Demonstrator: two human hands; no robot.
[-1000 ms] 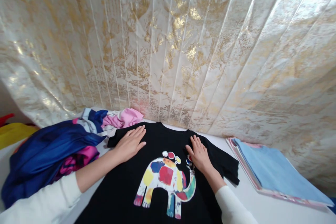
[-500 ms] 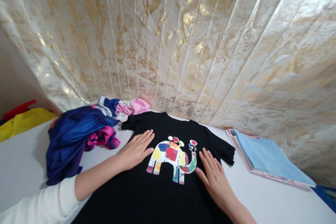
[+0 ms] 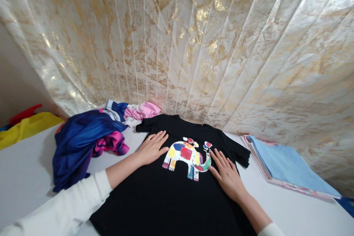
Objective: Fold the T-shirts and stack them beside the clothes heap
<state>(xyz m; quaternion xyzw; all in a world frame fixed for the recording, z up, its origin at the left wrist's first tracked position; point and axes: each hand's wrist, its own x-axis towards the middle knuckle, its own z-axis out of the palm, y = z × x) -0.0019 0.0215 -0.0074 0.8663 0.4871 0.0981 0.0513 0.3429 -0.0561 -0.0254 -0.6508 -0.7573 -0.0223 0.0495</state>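
Note:
A black T-shirt [image 3: 171, 195] lies spread flat, its neckline toward the curtain and both short sleeves out to the sides. A colourful patchwork elephant print [image 3: 186, 156] sits on its chest. My left hand [image 3: 153, 148] rests flat on the shirt just left of the print, fingers stretched out. On the print's other side my right hand [image 3: 226, 174] lies flat with fingers spread, its fingertips close to the elephant's trunk. Neither hand grips the cloth. The lower end of the shirt runs out of view at the bottom.
A rumpled heap of blue and pink clothes [image 3: 83, 147] lies at the left on the white table [image 3: 24, 177]. Folded light blue cloth [image 3: 290, 166] is stacked at the right. Yellow fabric [image 3: 30, 129] lies at the far left. A gold-patterned curtain [image 3: 177, 44] hangs behind.
Both hands and the shirt have shifted away from me, toward the curtain, and the shirt's upper part is slightly more rumpled. The view has swung slightly left.

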